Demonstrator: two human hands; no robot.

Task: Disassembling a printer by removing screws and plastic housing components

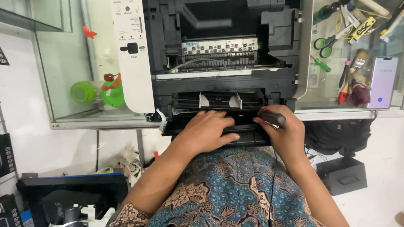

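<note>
A black printer [222, 60] with its covers open lies on a glass counter [347, 113], a white control panel [128, 46] along its left side. My left hand [208, 129] rests flat on the printer's front tray area, fingers spread and pressing on the black plastic. My right hand [283, 133] grips a black-handled tool [271, 117], probably a screwdriver, at the front right corner of the printer. The tool's tip is hidden behind the hand.
On the counter to the right lie green-handled scissors [324, 45], a green screwdriver [321, 64], a brush [355, 65], pens and a phone [383, 83]. Green lids [98, 93] sit inside the glass case at left. Black printer parts [71, 198] lie on the floor.
</note>
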